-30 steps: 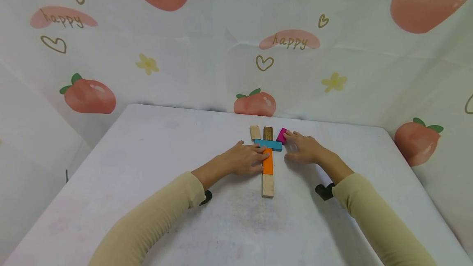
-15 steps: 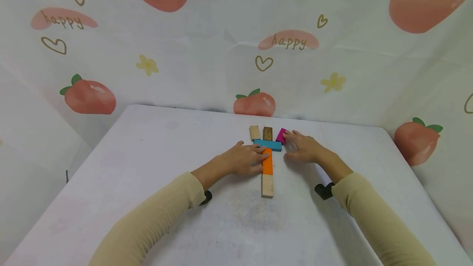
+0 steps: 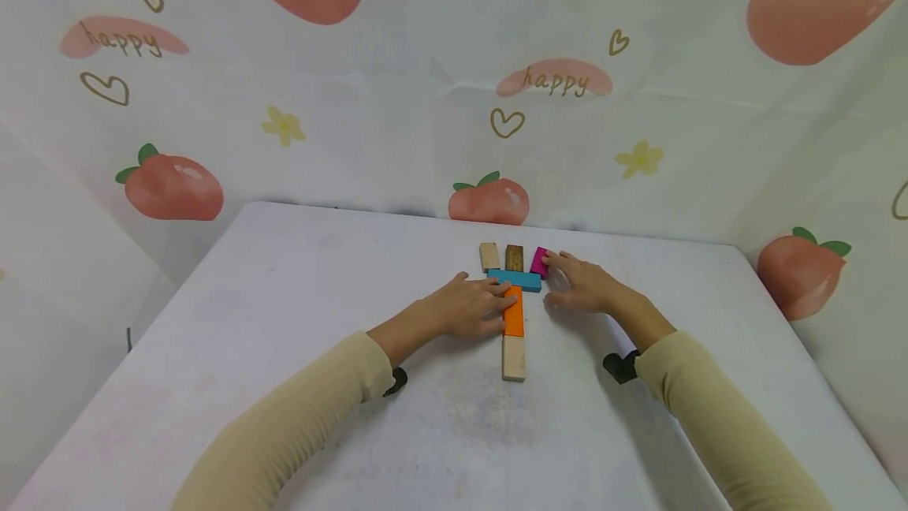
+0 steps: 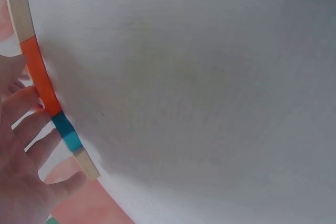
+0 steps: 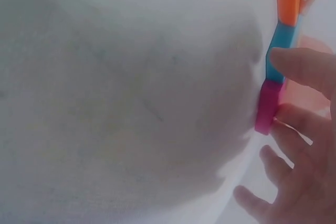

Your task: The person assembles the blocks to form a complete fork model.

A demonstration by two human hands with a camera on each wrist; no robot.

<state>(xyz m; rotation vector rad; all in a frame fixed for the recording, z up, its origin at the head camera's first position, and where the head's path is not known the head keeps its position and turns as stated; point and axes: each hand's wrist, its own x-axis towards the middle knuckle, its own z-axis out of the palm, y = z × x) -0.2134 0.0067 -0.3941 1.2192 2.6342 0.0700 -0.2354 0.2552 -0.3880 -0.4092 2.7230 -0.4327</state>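
Note:
My left hand (image 3: 468,306) lies with spread fingers over the left side of the orange block (image 3: 514,322), its fingertips touching that block and the lower edge of the blue block (image 3: 521,281). The blue block lies crosswise at the far end of the orange one. At the blue block's right end, a small magenta block (image 3: 539,261) sits slightly slanted. My right hand (image 3: 585,284) touches the magenta block with a fingertip, its other fingers spread; in the right wrist view its thumb (image 5: 302,66) is over the blue block. Beyond the blue block lie a pale wooden block (image 3: 489,256) and a brown block (image 3: 515,258).
Another pale wooden block (image 3: 514,359) extends the orange one toward me. All blocks lie flat on the white table (image 3: 319,282). A white curtain (image 3: 397,85) printed with peaches hangs behind the table's far edge.
The magenta block has turned a little straighter and shifted slightly left under the right fingertip. My left hand and the other blocks stay in place.

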